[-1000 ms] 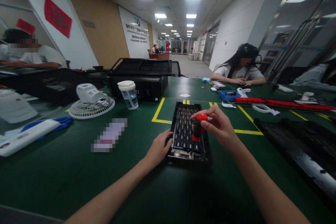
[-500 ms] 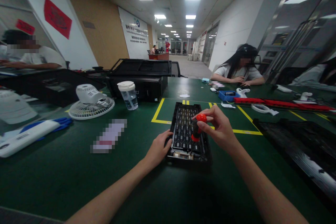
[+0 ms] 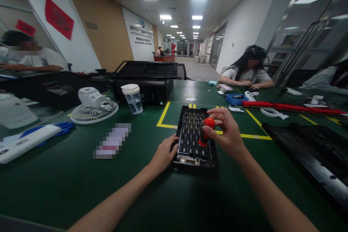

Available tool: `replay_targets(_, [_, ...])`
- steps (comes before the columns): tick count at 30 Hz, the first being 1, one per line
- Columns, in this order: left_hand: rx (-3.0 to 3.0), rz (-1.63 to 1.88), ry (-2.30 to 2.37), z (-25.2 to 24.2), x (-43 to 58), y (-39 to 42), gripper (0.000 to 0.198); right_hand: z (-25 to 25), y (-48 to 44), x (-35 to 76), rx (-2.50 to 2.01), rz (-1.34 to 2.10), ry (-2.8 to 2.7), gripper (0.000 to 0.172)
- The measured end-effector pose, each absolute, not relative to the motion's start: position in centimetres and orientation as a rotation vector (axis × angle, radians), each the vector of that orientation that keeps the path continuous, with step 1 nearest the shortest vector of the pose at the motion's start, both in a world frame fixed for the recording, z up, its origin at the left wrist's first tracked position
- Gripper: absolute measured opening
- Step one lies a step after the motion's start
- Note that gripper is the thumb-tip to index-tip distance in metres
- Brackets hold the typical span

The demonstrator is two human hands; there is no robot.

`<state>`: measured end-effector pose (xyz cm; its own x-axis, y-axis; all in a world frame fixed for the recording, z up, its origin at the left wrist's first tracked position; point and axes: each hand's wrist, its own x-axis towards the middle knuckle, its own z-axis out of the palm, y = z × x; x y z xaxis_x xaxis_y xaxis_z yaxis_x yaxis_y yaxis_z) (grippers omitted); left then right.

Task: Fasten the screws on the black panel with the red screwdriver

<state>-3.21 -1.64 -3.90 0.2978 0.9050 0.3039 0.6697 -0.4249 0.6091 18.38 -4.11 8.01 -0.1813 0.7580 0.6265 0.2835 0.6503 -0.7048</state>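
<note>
A black rectangular panel with a grid of cells (image 3: 193, 127) lies on the green table in front of me. My right hand (image 3: 227, 132) is closed round a red and black screwdriver (image 3: 205, 132), held upright with its tip down on the near end of the panel. My left hand (image 3: 164, 153) rests on the panel's left near edge with its fingers curled against it.
A lidded clear cup (image 3: 132, 98), a white desk fan (image 3: 94, 106) and a black case (image 3: 146, 79) stand at the left and back. A blue tray (image 3: 236, 98) and red strips (image 3: 290, 107) lie at the right. People sit at the left and far right.
My right hand has turned a little on the screwdriver's top, its fingers shifting round the red cap. The left hand and the panel have stayed put.
</note>
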Motion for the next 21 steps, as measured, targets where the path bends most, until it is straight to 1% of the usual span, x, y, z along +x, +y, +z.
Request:
replay_targets(4, [2.206,0.893,1.413,-4.07,-3.26,-1.55,0.032,7.96,-4.12,18.37,-0.843,0.483,-1.767,0.037])
replay_targets(10, [2.198,0.899,1.415,-4.00,-3.24,-1.59,0.031,8.00,-4.17,18.41,-0.915,0.379,-1.838,0.020])
replay_targets(21, [2.211,0.908,1.413,-3.93,-3.27,-1.57,0.031,7.82,-4.02,18.06,-0.908,0.319,-1.815,0.019])
